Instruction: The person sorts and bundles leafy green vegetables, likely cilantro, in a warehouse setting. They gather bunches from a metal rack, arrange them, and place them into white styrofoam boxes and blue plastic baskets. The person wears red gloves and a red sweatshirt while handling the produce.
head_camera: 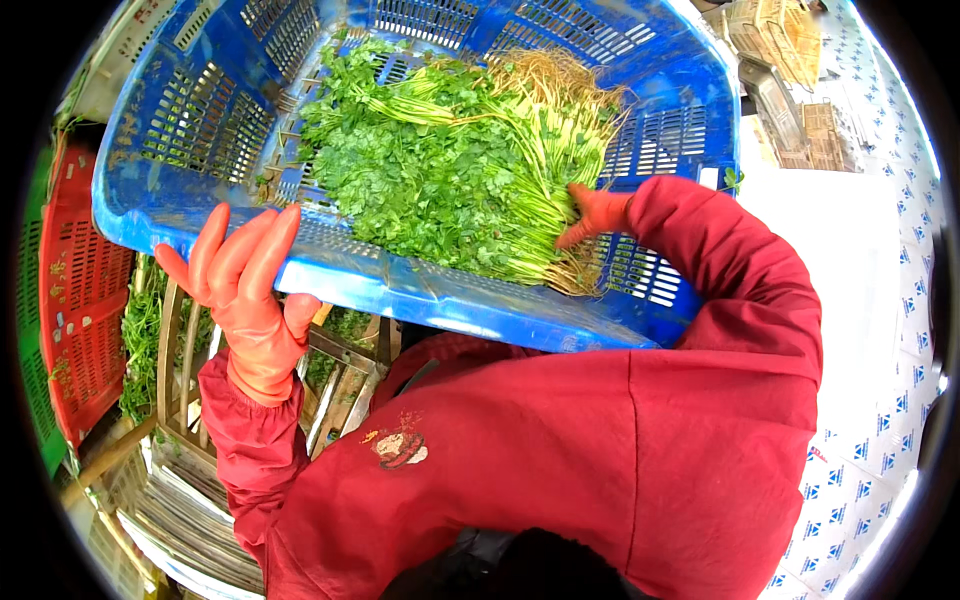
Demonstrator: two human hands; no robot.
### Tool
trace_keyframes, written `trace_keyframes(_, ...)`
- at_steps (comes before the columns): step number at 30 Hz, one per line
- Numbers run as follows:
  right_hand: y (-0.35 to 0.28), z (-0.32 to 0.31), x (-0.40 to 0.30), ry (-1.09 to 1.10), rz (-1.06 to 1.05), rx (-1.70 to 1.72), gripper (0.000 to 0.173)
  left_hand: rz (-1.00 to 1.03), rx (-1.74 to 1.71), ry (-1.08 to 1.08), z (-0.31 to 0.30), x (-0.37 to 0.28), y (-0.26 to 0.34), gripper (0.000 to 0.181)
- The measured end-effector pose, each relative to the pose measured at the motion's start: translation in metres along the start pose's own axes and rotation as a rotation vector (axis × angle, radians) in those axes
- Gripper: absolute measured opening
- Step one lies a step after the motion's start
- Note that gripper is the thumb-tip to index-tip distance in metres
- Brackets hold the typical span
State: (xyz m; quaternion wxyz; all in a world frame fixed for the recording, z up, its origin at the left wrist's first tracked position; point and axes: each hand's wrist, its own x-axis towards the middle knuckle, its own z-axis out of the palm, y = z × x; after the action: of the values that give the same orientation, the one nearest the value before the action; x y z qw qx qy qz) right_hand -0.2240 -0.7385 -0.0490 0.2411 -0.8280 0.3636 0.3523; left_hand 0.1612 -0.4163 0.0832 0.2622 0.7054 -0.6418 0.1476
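A large blue plastic crate (pixel 420 296) with slotted walls stands tilted before me. Inside lies a heap of leafy green herbs that look like coriander (pixel 442 172), with pale stems and stringy roots (pixel 559 79) towards the right. My right hand (pixel 596 214), in an orange rubber glove, reaches in over the right side and touches the stems near their root end. Its fingertips are partly lost among the stems, so its grip is unclear. My left hand (pixel 247 285), gloved alike, lies at the crate's near rim with straight, spread fingers above it and the thumb lower down outside.
Red (pixel 82 300) and green (pixel 34 300) slotted crates stand at the left. Loose greens (pixel 146 345) and a wooden frame (pixel 176 375) are below the blue crate. A white surface (pixel 825 247) adjoins at the right, with yellowish crates (pixel 776 37) beyond.
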Motion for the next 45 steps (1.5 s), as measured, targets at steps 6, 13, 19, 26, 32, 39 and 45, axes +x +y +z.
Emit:
trace_keyframes(6, -0.045, 0.027, -0.038, 0.088, -0.003, 0.483, 0.128, -0.056, -0.027, 0.05, 0.004, 0.001, 0.0, 0.057)
trace_keyframes(13, -0.065, -0.006, -0.023, -0.18, 0.158, 0.342, 0.077, -0.054, -0.006, 0.026, 0.001, -0.001, -0.004, 0.06)
trace_keyframes(19, -0.043, 0.029, -0.056, -0.184, -0.34, 0.706, 0.102, -0.052, 0.013, 0.043, 0.004, 0.002, -0.001, 0.063)
trace_keyframes(26, -0.045, 0.071, -0.03, 0.106, 0.154, -0.029, 0.086, -0.052, 0.033, 0.053, 0.005, -0.002, 0.0, 0.065)
trace_keyframes(32, -0.119, -0.116, -0.082, 0.035, 0.034, -0.095, 0.06, -0.027, -0.047, -0.058, -0.01, 0.006, -0.003, 0.055)
trace_keyframes(39, -0.108, -0.193, -0.025, 0.343, -0.235, 0.159, 0.054, 0.046, -0.751, -0.389, -0.028, 0.131, 0.016, 0.095)
trace_keyframes(45, -0.131, -0.191, -0.041, 0.508, -0.416, 0.372, 0.052, 0.023, -0.637, -0.505, 0.095, 0.192, 0.078, 0.132)
